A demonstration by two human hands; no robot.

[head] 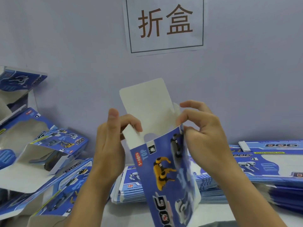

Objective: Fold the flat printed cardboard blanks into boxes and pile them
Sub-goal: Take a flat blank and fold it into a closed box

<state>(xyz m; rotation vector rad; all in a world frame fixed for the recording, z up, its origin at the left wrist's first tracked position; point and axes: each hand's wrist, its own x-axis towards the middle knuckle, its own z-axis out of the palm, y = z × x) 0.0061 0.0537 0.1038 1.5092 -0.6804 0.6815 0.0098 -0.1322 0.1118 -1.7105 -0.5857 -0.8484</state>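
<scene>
A blue printed box blank [165, 174], partly opened into a sleeve, stands upright in mid-air in front of me, with a yellow robot dog and "DOG" lettering on its face. Its long white top flap [146, 102] sticks up. My left hand [109, 145] pinches the small white side flap [131, 134] at the left of the box's mouth. My right hand [203, 133] pinches the right top edge of the box. A stack of flat blanks [262, 163] lies on the table at the right. Folded boxes [54, 161] are heaped at the left.
A pale wall stands close behind the table, with a paper sign [164, 23] of two large characters on it. The white table [131, 212] shows between my forearms. The heap of boxes at left reaches up the wall.
</scene>
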